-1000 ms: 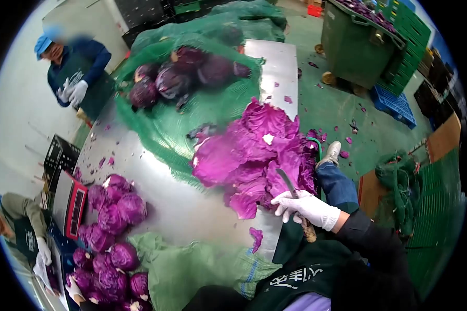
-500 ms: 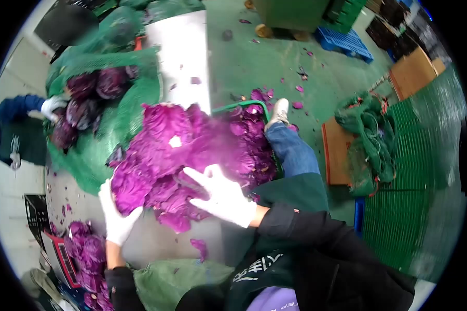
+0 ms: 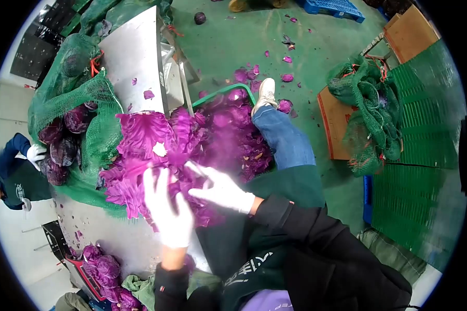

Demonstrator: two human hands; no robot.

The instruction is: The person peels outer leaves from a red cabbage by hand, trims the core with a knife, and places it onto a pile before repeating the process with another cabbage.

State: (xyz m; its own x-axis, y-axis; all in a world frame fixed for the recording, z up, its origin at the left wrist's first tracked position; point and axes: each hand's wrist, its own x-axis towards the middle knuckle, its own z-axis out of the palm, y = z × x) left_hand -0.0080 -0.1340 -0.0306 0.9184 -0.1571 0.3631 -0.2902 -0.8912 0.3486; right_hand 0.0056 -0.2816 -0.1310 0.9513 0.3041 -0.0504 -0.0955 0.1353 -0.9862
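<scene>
My left hand [image 3: 170, 215], in a white glove, is over the near side of a heap of loose purple cabbage leaves [image 3: 145, 135]. Its fingers are spread and slightly blurred, and it looks open. To its right, my right hand [image 3: 222, 192], also gloved in white, reaches across the leaves with fingers apart. Between those fingers is a dark gap or thin thing that I cannot make out. Beyond the heap, a green-rimmed crate [image 3: 223, 93] is full of purple leaves [image 3: 249, 150].
Whole purple cabbages [image 3: 63, 151] lie in green netting [image 3: 106, 135] at the left, where a co-worker's gloved hand [image 3: 36, 154] touches them. More cabbages [image 3: 106, 269] sit lower left. Netted bags [image 3: 371, 103] rest by a cardboard box [image 3: 332, 122]. Leaf scraps [image 3: 287, 78] litter the floor.
My left hand has moved right from the heap's left edge onto its near middle, closer to my right hand. The view has shifted, showing more of the metal table's edge.
</scene>
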